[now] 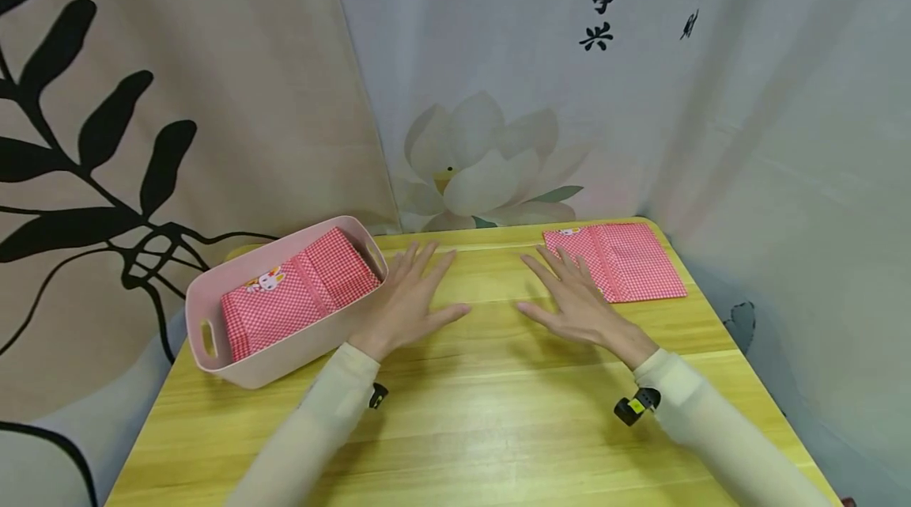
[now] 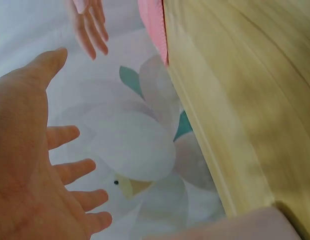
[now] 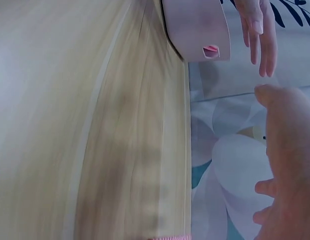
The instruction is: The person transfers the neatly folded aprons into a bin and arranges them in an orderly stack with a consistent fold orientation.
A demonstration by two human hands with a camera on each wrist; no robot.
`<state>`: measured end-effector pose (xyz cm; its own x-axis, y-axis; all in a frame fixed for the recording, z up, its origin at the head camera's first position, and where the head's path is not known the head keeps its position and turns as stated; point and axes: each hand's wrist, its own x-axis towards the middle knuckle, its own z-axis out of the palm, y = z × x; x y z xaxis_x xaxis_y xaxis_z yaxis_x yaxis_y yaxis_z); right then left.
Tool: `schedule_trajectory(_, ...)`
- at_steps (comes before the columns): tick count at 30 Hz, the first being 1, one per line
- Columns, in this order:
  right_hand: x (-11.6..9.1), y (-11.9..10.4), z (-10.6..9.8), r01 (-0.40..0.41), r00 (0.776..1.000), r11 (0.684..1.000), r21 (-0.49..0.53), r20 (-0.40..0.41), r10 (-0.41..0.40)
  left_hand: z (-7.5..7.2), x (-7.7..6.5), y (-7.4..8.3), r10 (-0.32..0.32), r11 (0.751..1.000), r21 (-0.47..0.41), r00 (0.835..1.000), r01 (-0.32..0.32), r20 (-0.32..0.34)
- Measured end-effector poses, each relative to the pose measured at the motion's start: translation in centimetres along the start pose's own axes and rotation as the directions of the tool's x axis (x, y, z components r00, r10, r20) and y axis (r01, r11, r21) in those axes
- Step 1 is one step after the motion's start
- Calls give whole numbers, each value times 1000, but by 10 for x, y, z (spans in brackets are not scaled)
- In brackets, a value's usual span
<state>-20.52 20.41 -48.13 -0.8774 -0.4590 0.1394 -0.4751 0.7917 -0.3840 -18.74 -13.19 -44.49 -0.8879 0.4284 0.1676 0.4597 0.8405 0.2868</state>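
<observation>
Above the table, my left hand (image 1: 407, 303) spreads its fingers beside the right end of a pink plastic basket (image 1: 285, 365). Folded red-and-white checked cloth (image 1: 299, 293) with a cartoon rabbit patch lies inside the basket. My right hand (image 1: 580, 305) is also spread, palm down, near a folded pink checked cloth (image 1: 636, 262) at the table's back right corner. Neither hand holds anything. In the left wrist view the left hand (image 2: 30, 160) shows straight fingers and a raised thumb. The right wrist view shows part of the right hand (image 3: 292, 165), with some fingers hidden.
A yellow wooden table (image 1: 484, 428) reaches back to a pale curtain (image 1: 498, 56) with a lotus print and dark lettering. The basket has a handle hole at each end. Black leaf shapes (image 1: 107, 119) stand out on the curtain at the left.
</observation>
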Motion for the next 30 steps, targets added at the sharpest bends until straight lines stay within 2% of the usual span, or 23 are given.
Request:
schedule_trajectory(4,-7,9,-3,-20,1000,1000,0,-12,20,5,5,9,28,1000,3,999,-28,15)
schedule_trajectory(9,-17,20,-8,-48,999,999,6,-26,48,13,11,18,60,998,-34,998,-59,33)
schedule_trajectory(18,-36,38,-16,-98,995,995,12,-30,98,33,21,34,127,992,-28,992,-126,23)
schedule_trajectory(23,-44,47,-20,-115,993,993,21,-29,116,44,28,42,146,989,-38,989,-145,33)
schedule_trajectory(30,-55,64,-25,-141,989,989,37,-48,143,54,40,56,152,987,-66,986,-148,68)
